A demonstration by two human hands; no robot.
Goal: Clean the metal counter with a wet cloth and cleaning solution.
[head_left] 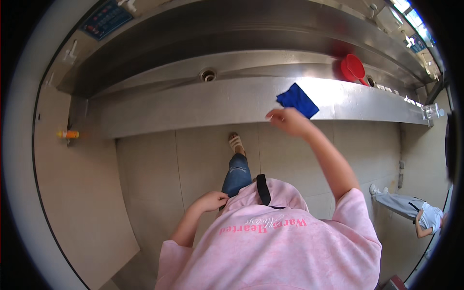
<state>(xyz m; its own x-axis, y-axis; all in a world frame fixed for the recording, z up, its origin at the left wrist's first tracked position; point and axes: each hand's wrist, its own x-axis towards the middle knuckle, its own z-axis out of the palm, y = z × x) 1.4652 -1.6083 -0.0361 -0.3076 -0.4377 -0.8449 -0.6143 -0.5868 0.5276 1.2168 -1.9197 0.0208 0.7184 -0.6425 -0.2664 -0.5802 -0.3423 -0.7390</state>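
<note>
My right hand (288, 121) is stretched out over the front ledge of a long stainless steel trough sink (193, 99). Its fingers point left, loosely curled and a little apart, with nothing seen between them. Just beyond it, a dark blue cloth (298, 98) lies folded on the ledge; my hand overlaps its near edge. My left hand (211, 201) is down by my hip, beside the jeans (238, 171) and the pink shirt's hem. Its fingers are curled together there, and what they grip, if anything, is hidden.
A red dipper (353, 68) sits in the trough at the right, near a drain. Another drain (208, 75) is left of centre. At the ledge's right end stands a clear plastic bottle (431, 111). A yellow-orange bottle (68, 134) is at the left wall. Another person (419, 212) stands at far right.
</note>
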